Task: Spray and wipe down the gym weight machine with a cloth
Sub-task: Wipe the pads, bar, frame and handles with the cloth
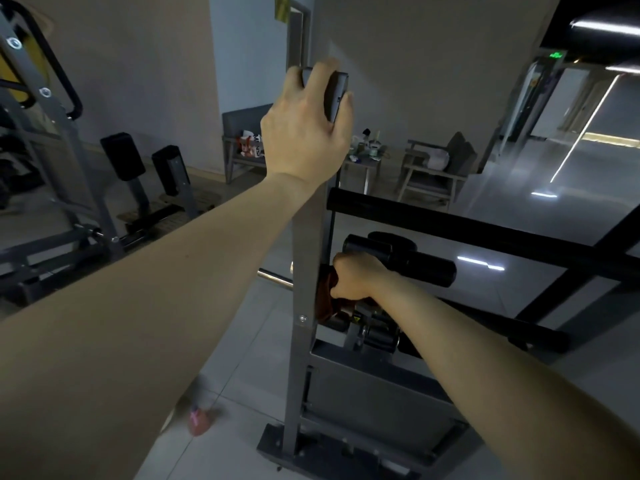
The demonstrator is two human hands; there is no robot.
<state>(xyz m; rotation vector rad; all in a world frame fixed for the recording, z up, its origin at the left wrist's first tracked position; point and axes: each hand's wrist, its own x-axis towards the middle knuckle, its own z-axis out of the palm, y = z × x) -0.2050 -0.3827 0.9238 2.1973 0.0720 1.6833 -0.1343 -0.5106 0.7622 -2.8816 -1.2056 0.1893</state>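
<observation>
Fingers (pixel 323 74) of the left hand (pixel 304 129) curl over the machine's grey upright (pixel 308 237); the right hand (pixel 356 277) clutches a reddish cloth (pixel 325 292) against it.

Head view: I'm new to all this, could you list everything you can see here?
Upright post: one, grey, centre, part of the weight machine.
End cap: one, black, atop the post.
Foam rollers: several, black, right of the post.
Cloth: one, reddish-brown, against the post.
Pink object: one, blurred, on the floor at lower left; perhaps the spray bottle.
Second machine: one, grey with black pads, left.
Chairs: two, grey, by the far wall.
Small table: one, between the chairs, bearing bottles.
Left hand: grips the end cap.
Right hand: holds the cloth.
</observation>
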